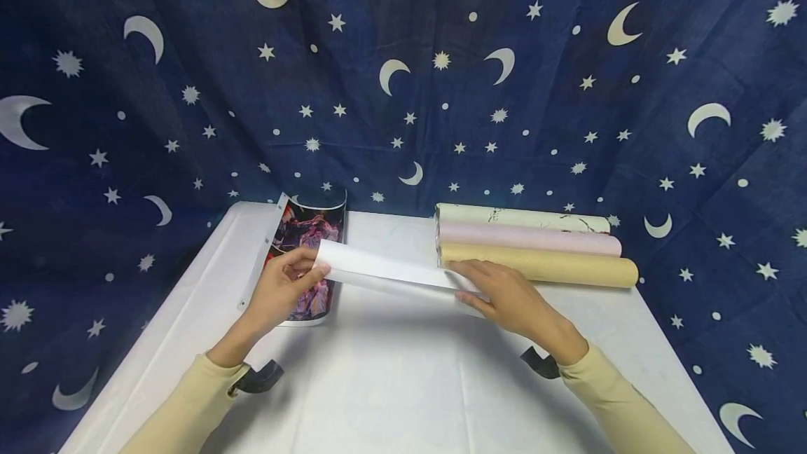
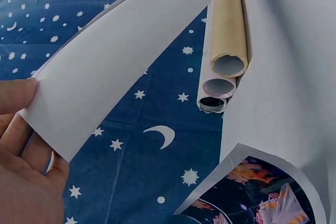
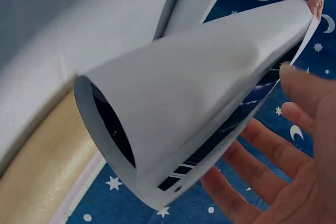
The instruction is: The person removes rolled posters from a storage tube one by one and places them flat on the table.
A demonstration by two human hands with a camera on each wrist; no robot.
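Left hand (image 1: pixel 280 289) pinching curled sheet (image 1: pixel 387 266) at one end, right hand (image 1: pixel 513 300) spread wide along its edge, rolls (image 1: pixel 529 239) near back edge of white table (image 1: pixel 378 384), starry cloth (image 1: pixel 353 54) behind.

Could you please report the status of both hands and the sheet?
Left hand pinching curled sheet at one end. Right hand toward other end, fingers extended. Three rolls lie beyond, none visibly blocking.

L hand (image 1: pixel 284 287) in pinch | R hand (image 1: pixel 513 300): fingers (image 3: pixel 275 148) spread, thumb (image 3: pixel 307 86) apart | arms (image 1: pixel 185 401) fwd
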